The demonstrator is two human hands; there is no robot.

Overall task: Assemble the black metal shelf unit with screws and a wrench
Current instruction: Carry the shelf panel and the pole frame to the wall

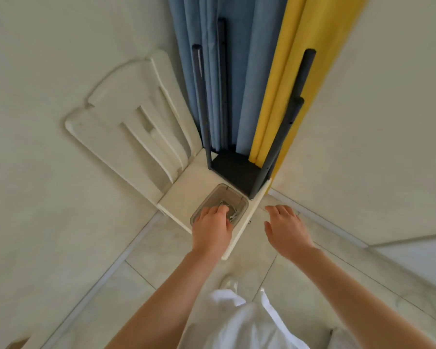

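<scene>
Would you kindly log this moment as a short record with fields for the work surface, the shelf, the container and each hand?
surface: white chair seat, beside blue and yellow curtains
shelf unit: black, standing on the seat, four posts pointing up
container: clear plastic tub on the seat in front of the shelf, small metal parts inside
left hand: reaching into the tub, fingers curled over the parts; grasp unclear
right hand: open, hovering beside the seat edge, holding nothing

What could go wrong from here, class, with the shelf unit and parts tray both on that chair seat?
The black shelf unit stands at the chair seat corner, so a nudge might tip it off. The left hand digging in the clear tray near the seat's front edge could push it over, spilling the small metal parts.
</scene>
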